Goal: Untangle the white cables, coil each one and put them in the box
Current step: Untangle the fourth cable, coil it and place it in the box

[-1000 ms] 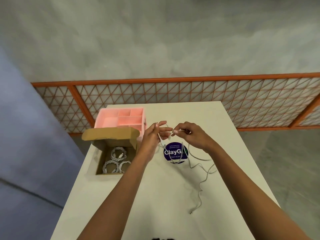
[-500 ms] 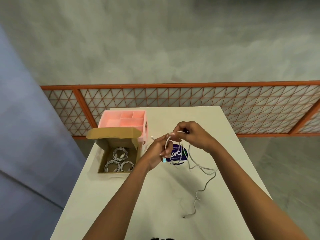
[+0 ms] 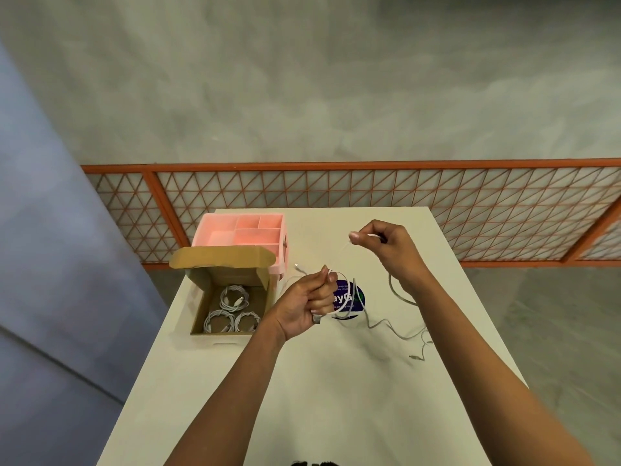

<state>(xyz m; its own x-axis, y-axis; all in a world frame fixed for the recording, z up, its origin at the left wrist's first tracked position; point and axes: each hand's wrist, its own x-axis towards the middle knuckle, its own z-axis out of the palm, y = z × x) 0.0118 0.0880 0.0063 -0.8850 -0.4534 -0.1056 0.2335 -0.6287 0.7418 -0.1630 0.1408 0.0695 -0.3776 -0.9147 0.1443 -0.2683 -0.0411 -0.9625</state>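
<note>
- Head view: the right hand has swung up and away from the left hand; half a second ago the two sat close together over the blue round sticker, and now they are well apart.
- The right hand is closed in a pinch on the white cable, which runs from its fingertips back toward the left hand and also drops under the right wrist onto the white table.
- The left hand is closed round a small loop of that same cable, a plug end poking out just left of it above the table.
- The slack on the table has shortened: the free end now lies near the right forearm, closer than before.
- I judge this as one wrap in progress, the right hand drawing out length to lay the next turn onto the loop.
- The cardboard box, lid open, sits at the left table edge and already holds three coiled cables; it is unchanged.
- The pink organizer tray stands just behind the box, untouched.
- The likely snag is the trailing slack kinking as it lifts.
</note>
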